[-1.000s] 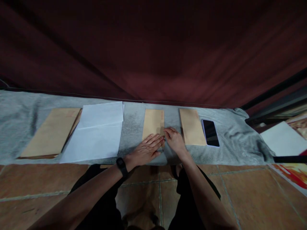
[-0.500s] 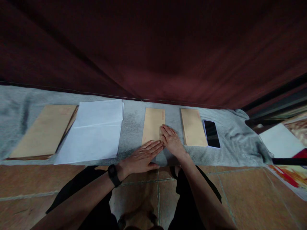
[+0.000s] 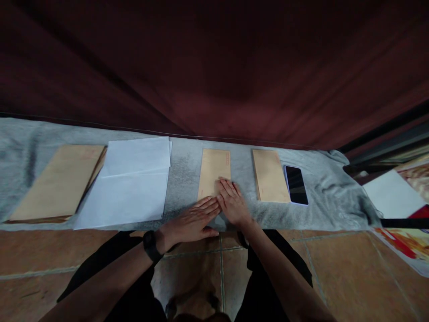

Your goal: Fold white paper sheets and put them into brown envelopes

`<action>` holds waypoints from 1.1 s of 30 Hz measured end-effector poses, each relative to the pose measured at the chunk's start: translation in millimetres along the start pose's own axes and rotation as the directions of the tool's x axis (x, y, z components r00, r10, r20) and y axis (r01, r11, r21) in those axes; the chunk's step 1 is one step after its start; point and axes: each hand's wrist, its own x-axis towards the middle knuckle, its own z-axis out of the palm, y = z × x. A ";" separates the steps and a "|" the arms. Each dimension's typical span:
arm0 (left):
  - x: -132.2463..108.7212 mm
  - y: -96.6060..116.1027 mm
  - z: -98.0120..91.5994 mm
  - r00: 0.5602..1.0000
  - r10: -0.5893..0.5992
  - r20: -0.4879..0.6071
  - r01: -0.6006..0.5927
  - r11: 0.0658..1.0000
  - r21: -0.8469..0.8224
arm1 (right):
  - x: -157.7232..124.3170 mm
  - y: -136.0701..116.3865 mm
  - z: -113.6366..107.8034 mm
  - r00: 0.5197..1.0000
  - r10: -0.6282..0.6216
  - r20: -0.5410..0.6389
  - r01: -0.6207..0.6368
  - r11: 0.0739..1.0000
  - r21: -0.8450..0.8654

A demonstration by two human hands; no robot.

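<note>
A brown paper envelope with small red print lies flat in front of me on grey cloth. My left hand rests flat on its near left end, fingers stretched out. Over the near right part lies my right hand, also flat, its fingers together and extended. The fingertips of the left meet the side of the right hand. Both palms cover the envelope's near edge. To the right is a stack of similar envelopes, with a phone beside it.
White paper sheets lie on the left, next to a stack of larger brown envelopes. Grey cloth covers the narrow surface. A dark red curtain hangs behind it. Printed papers are at the far right.
My right hand has slid a little to the left across the envelope. My left hand has shifted slightly left and stays flat.
</note>
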 end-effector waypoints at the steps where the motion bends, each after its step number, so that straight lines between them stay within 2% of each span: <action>1: -0.7 -0.7 1.5 1.000 -0.003 -0.002 0.003 1.000 0.006 | -1.7 -1.8 1.0 1.000 0.004 0.001 -0.004 1.000 -0.014; 9: -10.9 -7.6 -2.4 0.994 0.056 -0.090 -0.057 0.998 -0.009 | -11.9 8.6 -0.2 1.000 0.017 -0.015 -0.019 0.994 -0.105; 12: -16.1 -12.2 -4.1 0.995 0.057 -0.085 -0.059 0.998 -0.016 | -14.4 12.4 -1.8 1.000 0.028 -0.007 -0.029 0.993 -0.115; 17: -25.7 -24.2 -6.7 0.993 0.049 -0.107 -0.055 0.997 -0.046 | -15.6 21.0 -6.2 0.999 0.034 0.041 -0.030 0.996 -0.087; 22: -31.7 -37.6 -18.7 0.985 0.035 -0.170 -0.050 0.995 -0.082 | -17.0 35.0 -11.8 0.995 0.064 0.076 -0.062 0.998 -0.030; 27: -17.3 -32.1 -19.6 0.960 -0.051 -0.277 0.052 0.999 -0.004 | -13.7 37.3 -19.0 0.994 0.110 -0.023 -0.110 0.993 0.037; 30: -2.0 -20.5 -17.3 0.946 -0.084 -0.313 0.114 0.990 0.078 | -8.6 25.1 -22.2 0.976 0.199 -0.090 -0.193 0.978 0.079; 33: 9.6 -13.0 -17.5 0.949 -0.106 -0.298 0.151 0.980 0.132 | -5.2 10.7 -23.3 0.954 0.285 -0.092 -0.274 0.954 0.120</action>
